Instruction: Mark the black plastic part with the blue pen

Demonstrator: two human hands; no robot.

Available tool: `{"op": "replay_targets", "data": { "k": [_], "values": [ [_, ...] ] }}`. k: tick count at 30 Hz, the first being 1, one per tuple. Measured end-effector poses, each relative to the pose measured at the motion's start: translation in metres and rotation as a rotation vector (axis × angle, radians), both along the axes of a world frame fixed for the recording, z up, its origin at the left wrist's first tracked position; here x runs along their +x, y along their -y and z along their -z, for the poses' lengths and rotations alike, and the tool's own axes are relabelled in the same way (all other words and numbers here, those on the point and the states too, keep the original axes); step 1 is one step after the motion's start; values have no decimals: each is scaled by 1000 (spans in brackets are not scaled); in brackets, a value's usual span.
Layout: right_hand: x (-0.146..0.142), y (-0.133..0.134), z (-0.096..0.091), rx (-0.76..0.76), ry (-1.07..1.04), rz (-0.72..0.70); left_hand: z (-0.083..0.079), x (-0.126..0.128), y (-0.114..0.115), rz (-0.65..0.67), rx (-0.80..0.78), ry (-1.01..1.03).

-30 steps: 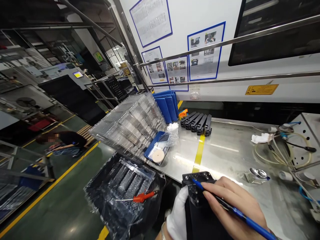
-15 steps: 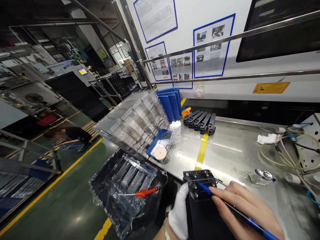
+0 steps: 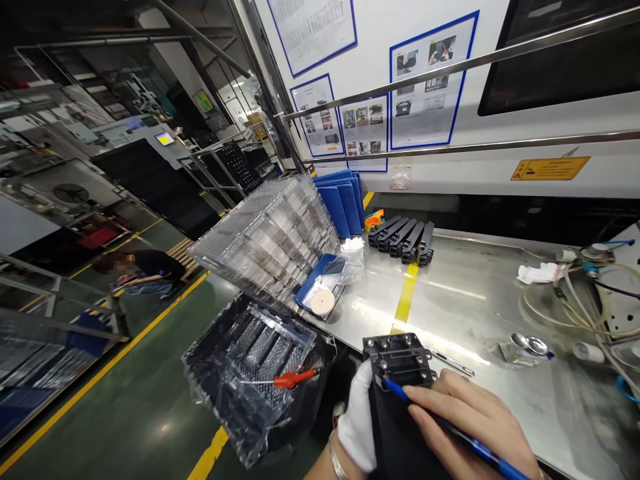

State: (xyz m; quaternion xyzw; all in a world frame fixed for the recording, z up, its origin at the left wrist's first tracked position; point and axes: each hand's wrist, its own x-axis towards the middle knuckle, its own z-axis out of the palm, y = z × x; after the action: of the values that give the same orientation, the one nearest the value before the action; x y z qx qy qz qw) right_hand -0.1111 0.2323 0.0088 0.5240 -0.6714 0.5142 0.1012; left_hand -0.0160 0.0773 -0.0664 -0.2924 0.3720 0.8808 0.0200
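My left hand (image 3: 357, 420), in a white glove, grips a long black plastic part (image 3: 400, 380) upright at the near edge of the steel table (image 3: 475, 300). My bare right hand (image 3: 475, 427) pinches a blue-handled tool (image 3: 450, 430) like a pen. The tool's tip rests on the part's top end, among its small screw holes. A thin metal pick (image 3: 453, 363) lies on the table just behind the part.
Several black parts (image 3: 403, 240) lie side by side at the table's back. Stacked clear trays (image 3: 270, 240), blue trays (image 3: 343, 203) and a blue dish with a round pad (image 3: 323, 301) sit left. A bagged black tray with a red tool (image 3: 293, 379) stands below. Hoses (image 3: 565, 300) crowd the right. A person crouches far left.
The view has shifted slightly. The black part has risen a little in my left hand, and the tool tip has moved down across its top face.
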Motion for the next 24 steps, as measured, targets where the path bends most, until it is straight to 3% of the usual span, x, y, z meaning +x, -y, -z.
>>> {"op": "replay_targets", "data": {
  "k": [7, 14, 24],
  "values": [
    [4, 4, 3, -31, 19, 1, -6, -12, -5, 60, 425, -124],
    [7, -20, 16, 82, 1, 73, 0, -5, -2, 43, 386, -206],
    [5, -17, 9, -11, 18, 209, -23, -11, -8, 194, 518, -349]
  ]
}}
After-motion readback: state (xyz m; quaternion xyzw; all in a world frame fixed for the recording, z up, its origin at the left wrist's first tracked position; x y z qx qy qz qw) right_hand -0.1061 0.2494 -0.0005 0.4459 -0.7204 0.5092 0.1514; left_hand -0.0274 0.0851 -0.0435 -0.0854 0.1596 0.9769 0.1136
